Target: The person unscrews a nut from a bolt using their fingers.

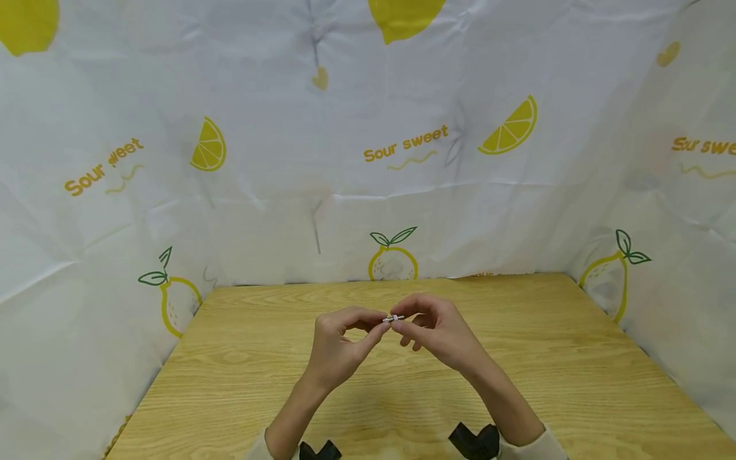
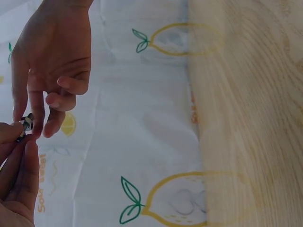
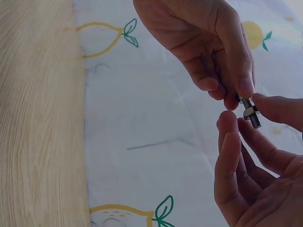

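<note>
A small metal bolt (image 1: 400,317) (image 3: 256,122) with a hex nut (image 3: 248,112) around its shank is held over the table, between the two hands. My left hand (image 1: 339,348) (image 3: 203,42) pinches one end of the bolt between thumb and fingertips, covering that end. My right hand (image 1: 443,332) (image 2: 57,56) has its thumb and index fingertip at the nut, other fingers loosely bent. In the right wrist view the bolt's threaded tip sticks out past the nut. The left wrist view shows the nut (image 2: 28,123) between both hands' fingertips.
A wood-grain table (image 1: 241,383) lies under the hands. White cloth (image 1: 276,140) with lemon prints and lettering hangs behind it and at both sides. Black wrist mounts (image 1: 476,441) show at the bottom edge, near the light sleeves.
</note>
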### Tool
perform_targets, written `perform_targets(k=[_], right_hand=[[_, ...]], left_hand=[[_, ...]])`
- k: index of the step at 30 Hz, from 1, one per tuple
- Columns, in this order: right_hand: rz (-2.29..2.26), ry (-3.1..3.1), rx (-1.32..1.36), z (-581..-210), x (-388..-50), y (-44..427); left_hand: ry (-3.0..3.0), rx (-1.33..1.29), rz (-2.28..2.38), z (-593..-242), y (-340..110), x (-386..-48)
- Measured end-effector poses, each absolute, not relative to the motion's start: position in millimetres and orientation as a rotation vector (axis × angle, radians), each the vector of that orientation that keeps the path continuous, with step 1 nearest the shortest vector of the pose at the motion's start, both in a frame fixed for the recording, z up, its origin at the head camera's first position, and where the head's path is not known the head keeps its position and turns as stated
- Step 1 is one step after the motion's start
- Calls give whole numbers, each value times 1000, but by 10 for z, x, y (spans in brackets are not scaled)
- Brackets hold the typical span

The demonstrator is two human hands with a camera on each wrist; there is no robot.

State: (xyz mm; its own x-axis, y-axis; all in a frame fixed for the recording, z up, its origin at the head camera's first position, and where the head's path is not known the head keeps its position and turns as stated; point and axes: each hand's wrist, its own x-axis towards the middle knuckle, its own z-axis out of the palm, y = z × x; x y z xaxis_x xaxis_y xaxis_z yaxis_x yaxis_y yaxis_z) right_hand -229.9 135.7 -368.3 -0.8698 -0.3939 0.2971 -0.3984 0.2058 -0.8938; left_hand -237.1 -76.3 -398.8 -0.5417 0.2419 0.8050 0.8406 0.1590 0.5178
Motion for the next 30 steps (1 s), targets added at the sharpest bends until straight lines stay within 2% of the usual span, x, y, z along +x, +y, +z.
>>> perform_targets(k=[30], right_hand=[[1810, -2469, 831, -3676, -2288, 1367]], left_hand=[[-1889, -1017, -1400, -3964, -766, -2348]])
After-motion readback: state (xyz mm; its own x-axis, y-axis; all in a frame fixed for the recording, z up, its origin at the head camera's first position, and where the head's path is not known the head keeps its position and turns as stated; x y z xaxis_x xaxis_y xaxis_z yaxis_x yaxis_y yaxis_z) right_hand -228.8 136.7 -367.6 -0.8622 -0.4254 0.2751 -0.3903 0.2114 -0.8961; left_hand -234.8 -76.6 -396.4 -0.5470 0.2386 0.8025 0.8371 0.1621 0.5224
